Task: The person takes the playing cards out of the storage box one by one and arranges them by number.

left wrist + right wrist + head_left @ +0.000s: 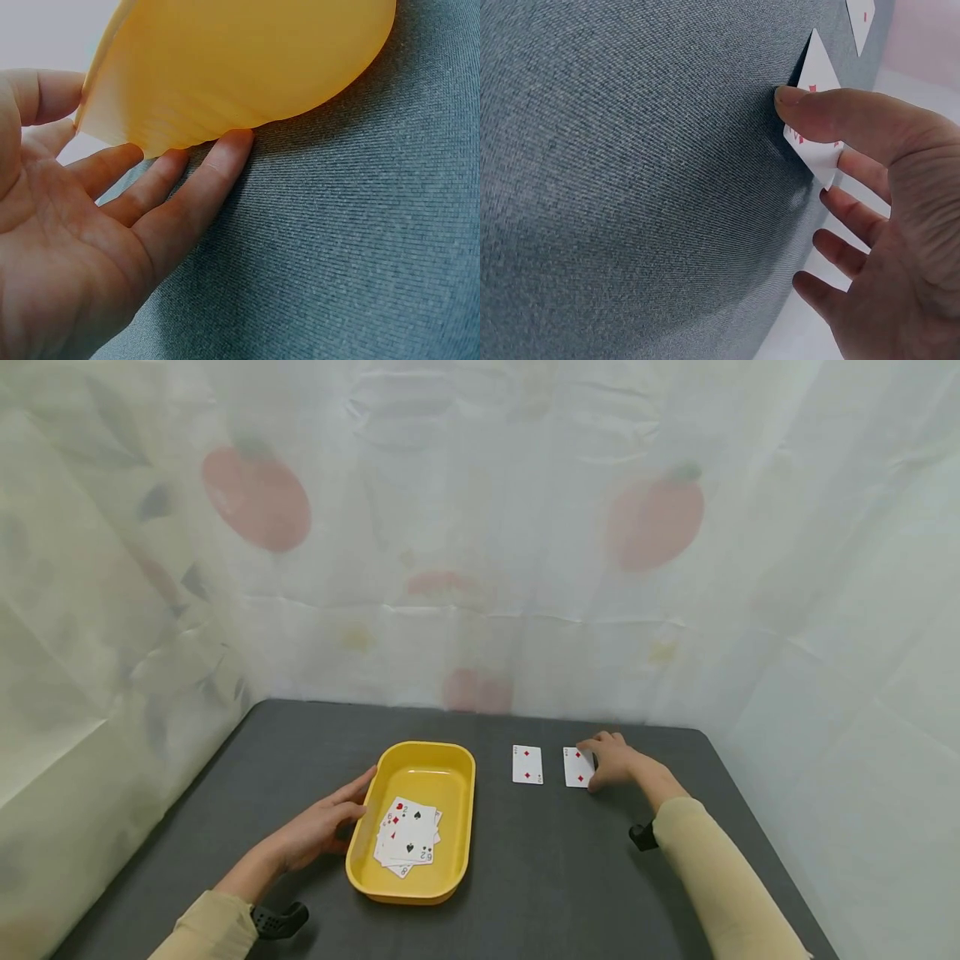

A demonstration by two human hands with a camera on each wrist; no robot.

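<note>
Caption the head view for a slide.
Left hand steadies a yellow tray of cards; right hand touches one of two diamond cards.

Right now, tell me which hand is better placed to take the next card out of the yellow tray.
Left. The left hand already rests against the yellow tray beside the pile of cards. The right hand is across the table, its thumb pressing a diamond card.
</note>
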